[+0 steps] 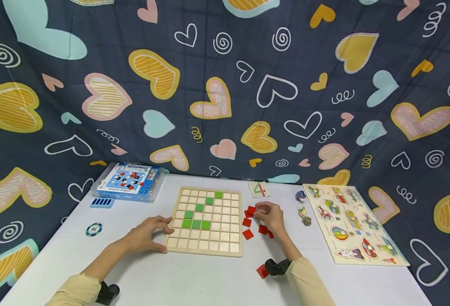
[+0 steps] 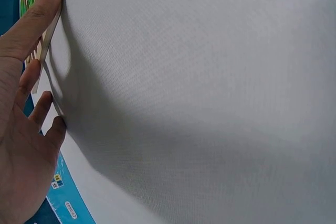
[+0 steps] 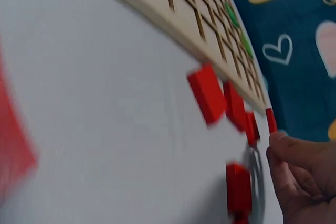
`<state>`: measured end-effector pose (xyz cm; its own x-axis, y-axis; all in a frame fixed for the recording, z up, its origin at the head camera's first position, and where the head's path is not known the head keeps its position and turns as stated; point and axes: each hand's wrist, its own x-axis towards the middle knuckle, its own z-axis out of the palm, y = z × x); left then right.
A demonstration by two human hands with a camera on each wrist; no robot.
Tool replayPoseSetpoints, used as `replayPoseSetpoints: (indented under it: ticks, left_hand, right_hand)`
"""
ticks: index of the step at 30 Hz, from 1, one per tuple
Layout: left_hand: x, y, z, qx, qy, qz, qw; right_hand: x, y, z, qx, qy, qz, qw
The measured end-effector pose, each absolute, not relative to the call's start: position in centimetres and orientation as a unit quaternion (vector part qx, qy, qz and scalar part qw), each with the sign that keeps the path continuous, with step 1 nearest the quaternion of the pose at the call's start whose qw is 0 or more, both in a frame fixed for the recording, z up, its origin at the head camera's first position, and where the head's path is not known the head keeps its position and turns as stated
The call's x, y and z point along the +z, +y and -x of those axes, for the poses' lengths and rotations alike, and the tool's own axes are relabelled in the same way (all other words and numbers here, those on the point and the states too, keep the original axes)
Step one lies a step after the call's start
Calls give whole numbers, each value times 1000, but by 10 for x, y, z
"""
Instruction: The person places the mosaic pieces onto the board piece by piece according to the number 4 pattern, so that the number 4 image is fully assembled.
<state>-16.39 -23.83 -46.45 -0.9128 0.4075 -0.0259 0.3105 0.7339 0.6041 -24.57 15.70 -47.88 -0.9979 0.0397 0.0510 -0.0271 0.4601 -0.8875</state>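
Note:
A wooden grid board [image 1: 204,253] lies on the table, with several green square tiles [image 1: 196,224] in its cells forming a bent line. My left hand [image 1: 147,234] touches the board's left edge, thumb and fingers spread; the left wrist view shows the thumb [image 2: 44,9] at the rim. Right of the board, several red tiles [image 1: 247,234] are scattered. Over them is my right hand [image 1: 271,216], pinching a red tile [image 3: 271,120] between thumb and fingertips in the right wrist view. One more red tile [image 1: 262,271] lies by the right wrist's black camera.
Behind the board is a small pattern card [image 1: 258,189]. A wooden picture puzzle [image 1: 356,225] lies at the right, near two small figurines [image 1: 304,216]. At the back left sit a clear-edged blue box [image 1: 129,182], a blue striped piece [image 1: 102,203] and a round chip [image 1: 94,229].

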Motion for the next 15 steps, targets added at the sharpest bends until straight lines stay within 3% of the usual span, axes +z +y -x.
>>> replayPoseSetpoints:
  ticks: [15]
  left_hand:
    - [-467,-239,164,309,927,-198,80]
  right_hand:
    - [-474,95,265,506,-852,-122,64]
